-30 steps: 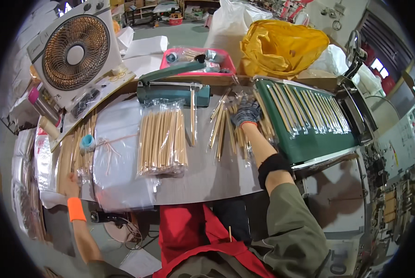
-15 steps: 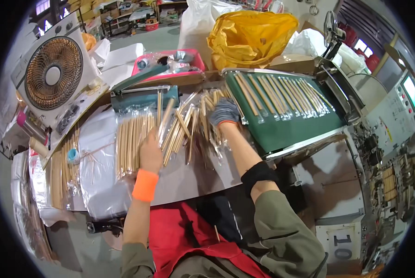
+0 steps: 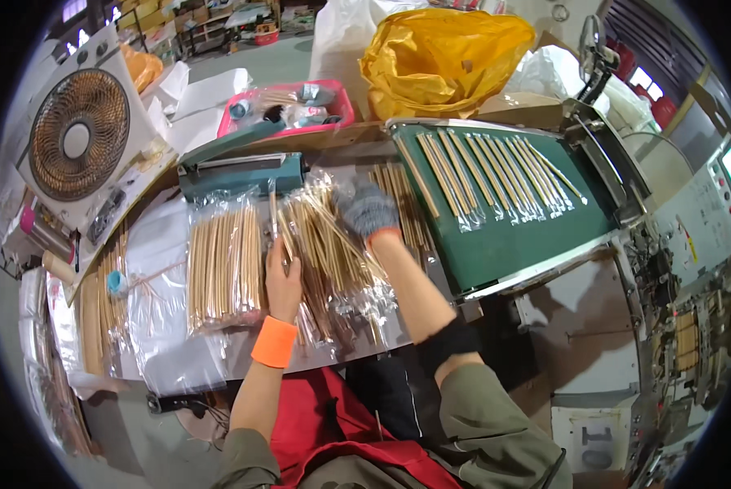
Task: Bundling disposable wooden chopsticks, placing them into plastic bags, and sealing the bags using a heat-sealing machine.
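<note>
My left hand [image 3: 282,277], bare with an orange wristband, rests on a loose heap of wrapped chopstick pairs [image 3: 333,261] on the grey table. My right hand [image 3: 368,210], in a grey glove, presses on the far end of the same heap. Both hands gather the packets between them. To the left lies a filled clear bag of chopsticks [image 3: 223,265]. More wrapped pairs [image 3: 496,175] lie in a row on the green conveyor belt [image 3: 512,236] to the right.
A teal heat sealer [image 3: 239,167] stands behind the heap, with a pink tray [image 3: 288,106] beyond it. A yellow bag [image 3: 443,53] sits at the back. A fan [image 3: 78,134] stands at the left, with more chopstick bundles [image 3: 96,310] below it.
My left hand came in from the far left to the heap in the middle. My right hand drew the packets off the belt's end toward the left.
</note>
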`<state>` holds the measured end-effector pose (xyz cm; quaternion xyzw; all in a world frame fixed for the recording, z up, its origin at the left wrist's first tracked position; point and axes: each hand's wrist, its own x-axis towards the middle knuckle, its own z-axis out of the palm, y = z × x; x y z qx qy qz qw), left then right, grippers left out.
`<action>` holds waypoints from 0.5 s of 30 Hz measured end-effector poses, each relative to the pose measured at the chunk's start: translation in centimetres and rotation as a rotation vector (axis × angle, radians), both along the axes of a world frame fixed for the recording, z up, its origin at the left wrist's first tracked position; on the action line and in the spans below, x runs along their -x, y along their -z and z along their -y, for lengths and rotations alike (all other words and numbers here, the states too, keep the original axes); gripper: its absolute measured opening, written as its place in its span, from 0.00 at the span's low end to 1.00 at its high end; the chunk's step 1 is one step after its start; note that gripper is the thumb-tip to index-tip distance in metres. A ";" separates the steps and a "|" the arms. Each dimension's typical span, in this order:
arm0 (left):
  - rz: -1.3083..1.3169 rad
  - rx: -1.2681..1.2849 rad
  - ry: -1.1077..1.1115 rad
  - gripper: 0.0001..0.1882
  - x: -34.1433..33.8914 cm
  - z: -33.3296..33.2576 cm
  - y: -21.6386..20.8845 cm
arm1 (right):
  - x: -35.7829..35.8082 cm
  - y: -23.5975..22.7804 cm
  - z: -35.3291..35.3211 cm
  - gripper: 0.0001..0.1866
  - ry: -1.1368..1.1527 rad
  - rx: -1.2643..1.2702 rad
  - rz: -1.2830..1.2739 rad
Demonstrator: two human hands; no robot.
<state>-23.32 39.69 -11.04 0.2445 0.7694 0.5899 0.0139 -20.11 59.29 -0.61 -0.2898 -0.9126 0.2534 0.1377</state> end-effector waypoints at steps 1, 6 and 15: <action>-0.016 -0.016 -0.012 0.28 -0.1 -0.8 -0.5 | 1.1 0.5 -3.1 0.27 0.029 -0.135 -0.097; -0.043 0.172 0.072 0.41 -1.0 -2.4 -1.5 | 9.1 2.0 -11.2 0.23 -0.189 -0.235 0.107; 0.017 -0.005 0.130 0.32 1.2 -3.7 -1.2 | 12.7 5.6 -18.8 0.15 -0.548 -0.766 0.126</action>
